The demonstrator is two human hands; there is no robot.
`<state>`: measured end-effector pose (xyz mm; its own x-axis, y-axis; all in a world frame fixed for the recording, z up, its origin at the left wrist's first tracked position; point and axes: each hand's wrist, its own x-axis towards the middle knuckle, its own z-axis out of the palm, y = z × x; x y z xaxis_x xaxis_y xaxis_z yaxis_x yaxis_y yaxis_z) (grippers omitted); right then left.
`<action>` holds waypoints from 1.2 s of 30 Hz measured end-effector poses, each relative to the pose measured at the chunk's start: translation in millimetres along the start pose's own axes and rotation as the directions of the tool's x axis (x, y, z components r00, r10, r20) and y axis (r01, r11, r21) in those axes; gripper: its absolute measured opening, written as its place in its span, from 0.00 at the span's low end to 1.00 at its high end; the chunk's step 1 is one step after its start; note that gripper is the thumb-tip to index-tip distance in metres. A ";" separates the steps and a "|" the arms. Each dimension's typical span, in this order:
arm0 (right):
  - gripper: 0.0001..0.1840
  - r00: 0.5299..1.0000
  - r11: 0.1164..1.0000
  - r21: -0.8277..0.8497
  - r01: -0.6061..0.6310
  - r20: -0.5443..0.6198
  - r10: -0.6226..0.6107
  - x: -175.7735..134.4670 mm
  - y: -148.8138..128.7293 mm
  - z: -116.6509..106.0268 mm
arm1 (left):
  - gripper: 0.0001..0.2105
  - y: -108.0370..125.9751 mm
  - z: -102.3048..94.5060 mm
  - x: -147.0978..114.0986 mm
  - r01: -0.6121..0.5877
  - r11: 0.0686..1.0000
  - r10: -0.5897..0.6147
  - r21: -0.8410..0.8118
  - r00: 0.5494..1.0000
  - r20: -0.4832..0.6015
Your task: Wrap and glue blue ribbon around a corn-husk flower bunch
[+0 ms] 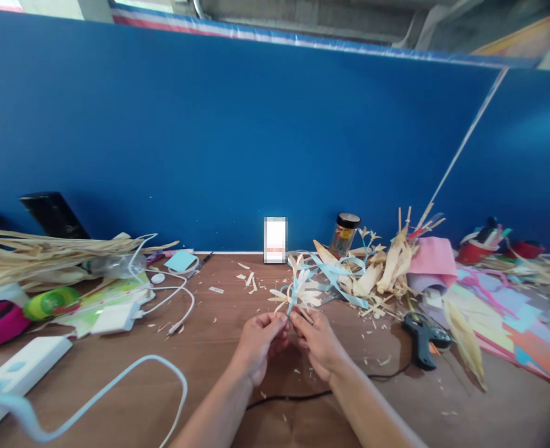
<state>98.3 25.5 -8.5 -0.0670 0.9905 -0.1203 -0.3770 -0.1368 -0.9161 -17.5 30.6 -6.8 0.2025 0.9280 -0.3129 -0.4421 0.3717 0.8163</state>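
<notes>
Between my two hands stands a handmade flower [307, 291] with pale, husk-like petals and a light blue middle. My left hand [262, 341] is closed, thumb and fingers pinching the flower's thin stem just under the petals. From the other side my right hand [318, 341] pinches the same stem, its fingertips close to the left ones. Most of the stem is hidden by the fingers. Behind the flower and to its right lie curled light blue strips [338, 274] and a heap of dried husks [387, 267].
At the right lie a black glue gun [419, 342] and coloured paper sheets [522, 330]. A lidded jar [344, 233] and a phone-like upright [275, 239] stand at the back. On the left are a power strip [27, 373], white cables and long husks [46, 252]. A black cord [298, 397] crosses beneath my wrists.
</notes>
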 end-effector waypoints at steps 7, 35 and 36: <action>0.14 0.999 0.998 0.046 -0.035 -0.008 0.036 0.6 -1.1 1.9 | 0.13 0.3 -1.8 -1.6 0.007 0.999 -0.009 0.052 0.999 0.043; 0.14 0.964 0.986 0.151 0.077 -0.263 -0.036 -10.1 30.2 17.6 | 0.08 -15.4 -1.8 1.8 -0.378 0.431 0.658 0.819 0.753 0.000; 0.15 0.960 0.989 0.115 0.090 -0.275 -0.055 -10.3 30.8 17.7 | 0.07 -16.2 -2.5 1.5 -0.376 0.352 0.686 0.857 0.727 0.037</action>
<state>71.1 10.9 -28.7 0.2109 0.9625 -0.1704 -0.4851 -0.0483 -0.8731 -12.2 26.0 -21.7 -0.1236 0.9284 0.3504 0.5176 -0.2410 0.8210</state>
